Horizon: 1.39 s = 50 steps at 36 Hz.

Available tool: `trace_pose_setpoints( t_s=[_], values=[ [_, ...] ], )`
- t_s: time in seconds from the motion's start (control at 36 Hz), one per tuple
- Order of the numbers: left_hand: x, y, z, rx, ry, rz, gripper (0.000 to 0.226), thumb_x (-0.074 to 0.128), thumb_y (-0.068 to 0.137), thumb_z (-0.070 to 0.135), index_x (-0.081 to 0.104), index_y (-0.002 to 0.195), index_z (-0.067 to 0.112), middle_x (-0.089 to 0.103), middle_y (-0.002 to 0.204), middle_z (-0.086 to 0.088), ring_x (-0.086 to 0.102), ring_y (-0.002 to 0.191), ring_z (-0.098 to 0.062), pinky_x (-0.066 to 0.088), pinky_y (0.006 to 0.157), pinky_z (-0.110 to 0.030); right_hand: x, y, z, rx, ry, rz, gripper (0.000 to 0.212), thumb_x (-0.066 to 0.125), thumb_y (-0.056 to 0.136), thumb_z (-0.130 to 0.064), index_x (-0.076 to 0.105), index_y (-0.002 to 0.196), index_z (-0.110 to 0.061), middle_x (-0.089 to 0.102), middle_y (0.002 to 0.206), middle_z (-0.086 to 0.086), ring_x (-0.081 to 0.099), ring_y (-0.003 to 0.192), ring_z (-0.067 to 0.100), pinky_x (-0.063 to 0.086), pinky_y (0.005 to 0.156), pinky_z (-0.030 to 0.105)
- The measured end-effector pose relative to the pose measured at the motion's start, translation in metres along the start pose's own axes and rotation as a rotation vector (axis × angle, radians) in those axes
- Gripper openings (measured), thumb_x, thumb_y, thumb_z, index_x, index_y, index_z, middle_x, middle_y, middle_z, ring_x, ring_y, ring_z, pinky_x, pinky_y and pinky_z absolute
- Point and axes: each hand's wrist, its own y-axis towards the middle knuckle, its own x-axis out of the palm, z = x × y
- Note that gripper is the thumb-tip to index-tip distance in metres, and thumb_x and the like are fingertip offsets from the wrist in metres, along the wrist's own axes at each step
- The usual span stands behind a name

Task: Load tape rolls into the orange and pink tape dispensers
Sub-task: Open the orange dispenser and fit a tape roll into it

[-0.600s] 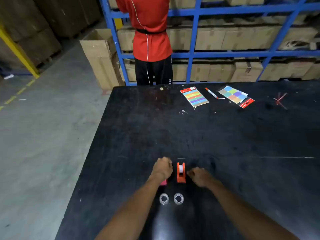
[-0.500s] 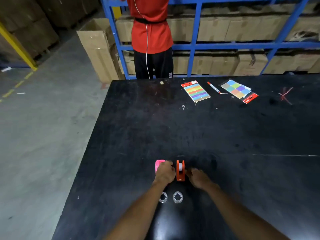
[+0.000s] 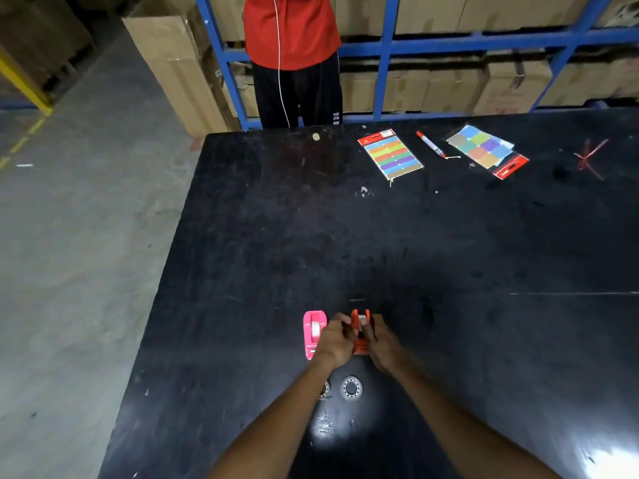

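The orange tape dispenser (image 3: 360, 331) stands near the front of the black table (image 3: 449, 254), a white roll showing in its top. My left hand (image 3: 337, 338) grips its left side and my right hand (image 3: 380, 340) grips its right side. To the left, the pink tape dispenser (image 3: 314, 331) lies uncovered with a white roll inside it, apart from my hands. Two clear tape rolls lie flat nearer to me: one (image 3: 351, 387) in full view, the other (image 3: 325, 389) half hidden behind my left forearm.
Far across the table lie a pack of coloured label strips (image 3: 390, 153), a red marker (image 3: 430, 144) and a pack of coloured sticky squares (image 3: 487, 150). A person in a red shirt (image 3: 294, 46) stands beyond the far edge, before blue shelving. The table's left edge drops to concrete floor.
My left hand left the pink dispenser and moved right onto the orange one. My right hand closed in on its other side. The camera tilted down.
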Motion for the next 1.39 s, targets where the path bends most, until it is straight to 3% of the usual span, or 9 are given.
trace_pose_setpoints(
  t_s=[0.14, 0.31, 0.39, 0.53, 0.69, 0.78, 0.86, 1.06, 1.39],
  values=[
    [-0.007, -0.007, 0.001, -0.073, -0.174, -0.116, 0.015, 0.055, 0.095, 0.009, 0.047, 0.094, 0.021, 0.057, 0.075, -0.001, 0.056, 0.065, -0.013, 0.052, 0.060, -0.027, -0.009, -0.004, -0.004, -0.003, 0.028, -0.035, 0.031, 0.035, 0.100, -0.055, 0.046, 0.106, -0.027, 0.071, 0.103, 0.010, 0.068, 0.095, 0.031, 0.051, 0.087, 0.040],
    [-0.013, -0.011, 0.002, -0.096, -0.355, -0.170, 0.025, 0.058, 0.096, 0.016, 0.050, 0.119, 0.011, 0.065, 0.110, -0.015, 0.069, 0.088, -0.018, 0.062, 0.074, -0.033, -0.017, -0.009, -0.010, -0.074, 0.053, -0.095, 0.044, 0.032, 0.100, -0.057, 0.034, 0.141, -0.041, 0.060, 0.128, -0.006, 0.060, 0.115, 0.020, 0.042, 0.103, 0.036],
    [-0.014, -0.013, 0.002, -0.112, -0.469, -0.161, 0.030, 0.065, 0.092, 0.019, 0.052, 0.118, 0.010, 0.067, 0.109, -0.018, 0.072, 0.092, -0.025, 0.062, 0.079, -0.042, -0.019, -0.014, -0.017, -0.113, 0.069, -0.121, 0.037, 0.029, 0.101, -0.057, 0.035, 0.137, -0.050, 0.061, 0.129, -0.008, 0.061, 0.115, 0.016, 0.043, 0.104, 0.035],
    [-0.014, -0.017, 0.005, -0.116, -0.542, -0.152, 0.029, 0.067, 0.090, 0.013, 0.057, 0.117, 0.007, 0.068, 0.106, -0.023, 0.070, 0.099, -0.038, 0.058, 0.085, -0.053, -0.022, -0.021, -0.023, -0.131, 0.056, -0.121, 0.034, 0.025, 0.105, -0.049, 0.035, 0.136, -0.041, 0.064, 0.119, -0.001, 0.064, 0.105, 0.018, 0.043, 0.087, 0.028],
    [-0.028, -0.013, 0.007, -0.155, -0.507, -0.112, 0.036, 0.071, 0.088, 0.011, 0.059, 0.120, 0.002, 0.063, 0.092, -0.016, 0.065, 0.075, -0.021, 0.063, 0.071, -0.042, -0.036, -0.010, -0.010, -0.097, 0.057, -0.040, 0.038, 0.026, 0.105, -0.044, 0.036, 0.140, -0.032, 0.056, 0.130, -0.001, 0.055, 0.123, 0.024, 0.039, 0.105, 0.037],
    [-0.027, -0.007, 0.005, -0.178, -0.419, -0.067, 0.034, 0.075, 0.082, 0.007, 0.057, 0.111, 0.008, 0.059, 0.084, -0.011, 0.063, 0.073, -0.022, 0.063, 0.061, -0.038, -0.046, -0.010, -0.008, -0.093, 0.043, -0.046, 0.041, 0.026, 0.104, -0.048, 0.035, 0.142, -0.035, 0.053, 0.135, -0.004, 0.051, 0.128, 0.022, 0.035, 0.111, 0.038],
    [-0.012, 0.000, 0.000, -0.089, -0.026, 0.047, 0.029, 0.079, 0.077, 0.022, 0.058, 0.097, 0.018, 0.071, 0.094, -0.011, 0.070, 0.092, -0.030, 0.058, 0.083, -0.046, -0.052, -0.011, -0.010, -0.094, 0.046, -0.055, 0.043, 0.026, 0.102, -0.054, 0.034, 0.142, -0.040, 0.052, 0.141, -0.003, 0.049, 0.130, 0.020, 0.033, 0.113, 0.037],
    [0.010, -0.001, 0.018, -0.014, 0.770, 0.065, 0.060, 0.049, 0.097, 0.021, 0.021, 0.150, 0.011, 0.053, 0.133, -0.016, 0.057, 0.120, -0.032, 0.048, 0.099, -0.039, -0.053, -0.016, -0.010, -0.109, 0.064, -0.059, 0.037, 0.029, 0.101, -0.056, 0.037, 0.136, -0.049, 0.056, 0.135, -0.006, 0.053, 0.123, 0.016, 0.036, 0.110, 0.035],
    [0.013, 0.014, 0.019, 0.037, 0.910, 0.039, 0.078, 0.060, 0.093, 0.035, 0.015, 0.151, 0.008, 0.052, 0.134, -0.014, 0.054, 0.122, -0.028, 0.047, 0.098, -0.035, -0.061, -0.015, -0.010, -0.112, 0.073, -0.059, 0.036, 0.030, 0.102, -0.055, 0.039, 0.136, -0.048, 0.057, 0.132, -0.005, 0.055, 0.121, 0.017, 0.038, 0.108, 0.034]
  ],
)
